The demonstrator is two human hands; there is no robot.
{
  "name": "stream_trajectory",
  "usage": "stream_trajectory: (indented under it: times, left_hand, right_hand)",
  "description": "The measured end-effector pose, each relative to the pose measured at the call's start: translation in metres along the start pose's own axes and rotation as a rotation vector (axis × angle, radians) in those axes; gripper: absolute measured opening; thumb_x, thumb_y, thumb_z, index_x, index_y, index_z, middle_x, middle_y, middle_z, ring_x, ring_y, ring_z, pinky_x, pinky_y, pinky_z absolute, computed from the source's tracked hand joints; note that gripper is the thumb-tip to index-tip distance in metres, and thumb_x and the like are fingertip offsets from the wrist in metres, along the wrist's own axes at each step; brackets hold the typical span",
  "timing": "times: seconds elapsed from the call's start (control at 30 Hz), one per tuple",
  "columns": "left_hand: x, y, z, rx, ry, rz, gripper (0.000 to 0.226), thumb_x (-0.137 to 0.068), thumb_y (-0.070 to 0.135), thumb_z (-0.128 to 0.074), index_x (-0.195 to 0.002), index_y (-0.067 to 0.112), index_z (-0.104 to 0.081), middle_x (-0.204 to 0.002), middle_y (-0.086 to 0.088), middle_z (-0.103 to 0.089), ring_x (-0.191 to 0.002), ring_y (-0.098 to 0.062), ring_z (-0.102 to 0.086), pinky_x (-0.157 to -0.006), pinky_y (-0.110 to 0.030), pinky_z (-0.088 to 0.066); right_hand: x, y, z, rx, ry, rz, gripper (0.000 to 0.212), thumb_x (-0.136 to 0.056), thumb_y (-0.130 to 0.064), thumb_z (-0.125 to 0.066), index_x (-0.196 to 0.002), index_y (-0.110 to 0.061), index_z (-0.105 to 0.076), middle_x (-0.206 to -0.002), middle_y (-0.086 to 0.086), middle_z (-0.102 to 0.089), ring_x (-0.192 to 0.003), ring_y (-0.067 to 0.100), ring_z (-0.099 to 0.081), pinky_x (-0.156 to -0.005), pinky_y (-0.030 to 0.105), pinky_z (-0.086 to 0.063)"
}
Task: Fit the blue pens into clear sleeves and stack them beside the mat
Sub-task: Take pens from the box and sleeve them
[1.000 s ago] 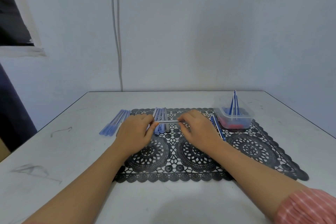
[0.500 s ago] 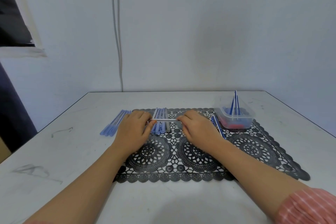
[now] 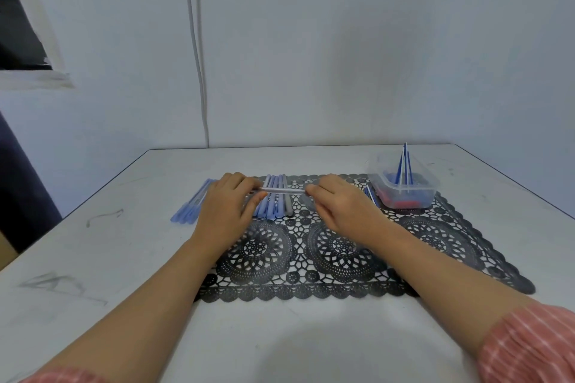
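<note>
A thin clear sleeve with a pen inside (image 3: 281,190) is held level above the black lace mat (image 3: 342,255). My left hand (image 3: 225,211) pinches its left end and my right hand (image 3: 339,205) pinches its right end. Under it, at the mat's far left part, lies a row of several blue pens (image 3: 273,200). A stack of sleeved blue pens (image 3: 191,207) rests on the table just left of the mat, partly hidden by my left hand.
A clear plastic tub (image 3: 404,191) stands on the mat's far right corner with blue pens upright in it and red pieces at its bottom. A few blue pens (image 3: 371,196) lie beside the tub. The white table (image 3: 124,258) ends at a wall behind.
Both hands have shifted slightly away from me with the sleeve. The visible stretch between my hands has grown a little longer.
</note>
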State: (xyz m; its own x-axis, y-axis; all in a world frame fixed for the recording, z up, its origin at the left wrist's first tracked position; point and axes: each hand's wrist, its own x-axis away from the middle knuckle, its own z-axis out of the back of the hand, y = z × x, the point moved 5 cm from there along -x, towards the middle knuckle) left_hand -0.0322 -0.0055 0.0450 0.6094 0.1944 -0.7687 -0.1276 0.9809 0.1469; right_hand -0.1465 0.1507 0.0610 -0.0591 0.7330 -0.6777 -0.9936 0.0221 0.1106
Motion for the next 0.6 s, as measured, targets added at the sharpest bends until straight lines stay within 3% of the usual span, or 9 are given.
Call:
stream_trajectory:
  times: [0.17, 0.33, 0.47, 0.53, 0.6]
  left_hand:
    - [0.000, 0.000, 0.001, 0.036, 0.013, 0.010, 0.029, -0.091, 0.034, -0.045, -0.096, 0.013, -0.064, -0.088, 0.002, -0.061, -0.083, -0.014, -0.052, -0.072, -0.026, -0.034]
    - [0.000, 0.000, 0.002, 0.073, 0.046, 0.006, 0.029, -0.091, 0.033, -0.046, -0.097, 0.012, -0.065, -0.088, 0.002, -0.060, -0.082, -0.013, -0.051, -0.072, -0.028, -0.038]
    - [0.001, 0.000, 0.000, 0.092, 0.044, 0.009, 0.029, -0.091, 0.033, -0.047, -0.098, 0.011, -0.065, -0.088, 0.002, -0.059, -0.082, -0.013, -0.050, -0.073, -0.027, -0.038]
    - [0.001, -0.002, 0.000, 0.100, 0.050, 0.020, 0.027, -0.091, 0.032, -0.048, -0.098, 0.011, -0.065, -0.088, 0.003, -0.058, -0.082, -0.012, -0.050, -0.074, -0.026, -0.037]
    - [0.002, -0.005, 0.000, 0.106, 0.057, 0.045, 0.025, -0.091, 0.030, -0.050, -0.098, 0.012, -0.065, -0.088, 0.004, -0.058, -0.081, -0.012, -0.050, -0.074, -0.024, -0.036]
  right_hand:
    - [0.001, 0.004, 0.004, -0.053, 0.075, -0.012, 0.028, -0.087, -0.008, -0.042, -0.101, 0.003, -0.064, -0.073, 0.008, -0.057, -0.066, 0.019, -0.050, -0.059, 0.027, -0.044]
    - [0.002, 0.014, 0.001, -0.113, 0.098, -0.069, 0.035, -0.075, 0.011, -0.061, -0.108, 0.000, -0.064, -0.077, 0.007, -0.057, -0.070, 0.019, -0.052, -0.062, 0.028, -0.047]
    - [0.004, 0.021, -0.004, -0.186, 0.058, -0.147, 0.039, -0.083, 0.004, -0.058, -0.119, -0.011, -0.061, -0.082, 0.004, -0.059, -0.075, 0.018, -0.055, -0.065, 0.033, -0.051]
    - [0.004, 0.024, -0.005, -0.289, 0.044, -0.228, 0.044, -0.090, -0.005, -0.053, -0.130, -0.024, -0.049, -0.083, 0.000, -0.059, -0.075, 0.012, -0.055, -0.069, 0.027, -0.049]
    - [0.007, 0.029, -0.005, -0.388, 0.074, -0.353, 0.041, -0.094, -0.014, -0.051, -0.128, -0.033, -0.037, -0.079, -0.001, -0.060, -0.065, 0.004, -0.053, -0.064, 0.020, -0.045]
